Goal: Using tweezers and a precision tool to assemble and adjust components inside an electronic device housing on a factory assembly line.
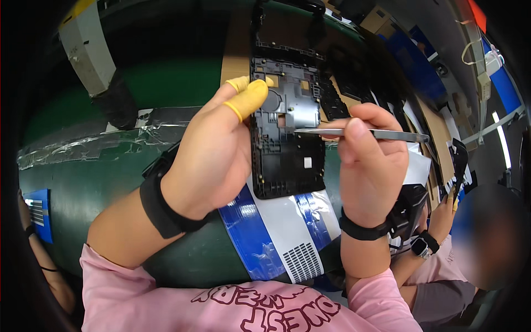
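My left hand (206, 146) is closed on the left edge of a black plastic phone frame (285, 177), tilted up above the bench. Yellow finger cots (247, 99) cover its thumb and at least one finger. Cutouts, ribs and a small white square (308, 162) show on the frame's inner face. My right hand (373, 155) grips metal tweezers (384, 134) between thumb and fingers. Their tip points left, over the middle of the frame; whether it touches or pinches anything is too small to tell.
Below the frame lies a blue and white sheet (243, 232) on the green bench (94, 166). Several black plastic parts (348, 83) lie beyond my right hand. A white post (91, 44) stands at far left. A co-worker's hand (441, 218) is at right, another person's arm (47, 265) at left.
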The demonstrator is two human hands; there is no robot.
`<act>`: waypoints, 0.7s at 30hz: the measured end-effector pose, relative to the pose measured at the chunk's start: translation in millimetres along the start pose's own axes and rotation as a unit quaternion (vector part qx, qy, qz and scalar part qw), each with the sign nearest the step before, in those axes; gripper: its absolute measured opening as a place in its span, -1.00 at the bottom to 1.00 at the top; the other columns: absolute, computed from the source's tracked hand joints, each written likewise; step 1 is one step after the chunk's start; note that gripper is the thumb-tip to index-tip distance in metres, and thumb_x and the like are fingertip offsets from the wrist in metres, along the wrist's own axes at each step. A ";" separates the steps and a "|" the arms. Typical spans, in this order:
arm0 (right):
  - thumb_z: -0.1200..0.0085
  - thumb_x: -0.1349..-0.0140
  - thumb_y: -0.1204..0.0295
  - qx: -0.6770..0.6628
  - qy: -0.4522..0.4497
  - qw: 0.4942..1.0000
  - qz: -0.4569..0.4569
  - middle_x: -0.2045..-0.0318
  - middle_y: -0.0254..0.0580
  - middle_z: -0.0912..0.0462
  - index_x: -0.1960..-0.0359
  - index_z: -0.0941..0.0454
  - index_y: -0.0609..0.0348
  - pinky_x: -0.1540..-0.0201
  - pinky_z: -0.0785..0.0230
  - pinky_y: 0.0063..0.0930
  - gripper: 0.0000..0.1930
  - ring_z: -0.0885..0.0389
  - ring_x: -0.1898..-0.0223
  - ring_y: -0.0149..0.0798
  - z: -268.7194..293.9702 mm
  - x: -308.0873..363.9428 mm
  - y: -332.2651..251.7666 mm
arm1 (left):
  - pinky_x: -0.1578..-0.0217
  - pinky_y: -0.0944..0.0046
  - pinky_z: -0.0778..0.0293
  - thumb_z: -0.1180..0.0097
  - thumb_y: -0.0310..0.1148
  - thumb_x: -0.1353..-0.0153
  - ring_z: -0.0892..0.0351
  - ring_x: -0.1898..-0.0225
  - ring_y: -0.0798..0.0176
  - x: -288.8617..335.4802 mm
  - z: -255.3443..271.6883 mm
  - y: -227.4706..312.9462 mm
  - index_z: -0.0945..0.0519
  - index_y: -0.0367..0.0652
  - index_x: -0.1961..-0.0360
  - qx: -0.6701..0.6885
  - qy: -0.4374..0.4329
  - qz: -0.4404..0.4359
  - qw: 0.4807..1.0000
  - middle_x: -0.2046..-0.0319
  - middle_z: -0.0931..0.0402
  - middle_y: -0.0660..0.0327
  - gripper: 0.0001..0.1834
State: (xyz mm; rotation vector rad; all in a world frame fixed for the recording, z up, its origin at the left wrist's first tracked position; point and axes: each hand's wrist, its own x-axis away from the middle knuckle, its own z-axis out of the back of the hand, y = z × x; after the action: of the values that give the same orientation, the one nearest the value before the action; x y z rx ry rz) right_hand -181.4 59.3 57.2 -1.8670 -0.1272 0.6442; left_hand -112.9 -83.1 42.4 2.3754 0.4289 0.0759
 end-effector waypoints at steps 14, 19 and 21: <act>-0.08 0.00 0.57 -0.063 -0.055 0.996 -0.029 0.50 -0.16 -0.54 0.26 -0.40 0.41 0.53 -0.15 -0.77 -0.75 -0.51 0.49 -0.46 2.3 -4.3 5.9 | 0.03 0.27 -0.32 0.30 -0.32 -0.27 -0.38 0.07 0.28 11.4 -9.3 -0.3 -0.26 -0.27 0.02 -0.023 -0.036 -0.005 0.999 0.11 -0.35 0.14 -0.68; -0.08 -0.01 0.58 -0.064 -0.056 0.996 -0.025 0.48 -0.13 -0.54 0.25 -0.39 0.42 0.44 -0.25 -0.72 -0.75 -0.54 0.44 -0.39 2.2 -5.5 5.3 | 0.03 0.27 -0.31 0.29 -0.32 -0.27 -0.38 0.07 0.28 12.2 -10.4 0.5 -0.26 -0.27 0.01 -0.015 -0.057 -0.002 0.998 0.10 -0.35 0.14 -0.67; -0.07 -0.01 0.58 -0.063 -0.057 0.996 -0.024 0.47 -0.12 -0.54 0.25 -0.39 0.43 0.40 -0.30 -0.69 -0.75 -0.55 0.43 -0.36 1.8 -5.4 4.8 | 0.03 0.27 -0.31 0.28 -0.32 -0.27 -0.37 0.07 0.28 12.9 -10.7 0.7 -0.26 -0.27 0.01 -0.013 -0.059 -0.002 0.998 0.10 -0.34 0.14 -0.67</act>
State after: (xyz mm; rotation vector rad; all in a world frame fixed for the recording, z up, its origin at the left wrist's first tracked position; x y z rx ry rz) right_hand -187.9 56.8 54.4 -1.9417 -0.2916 0.7240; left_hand -102.4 -72.4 50.0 2.3389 0.3744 -0.0603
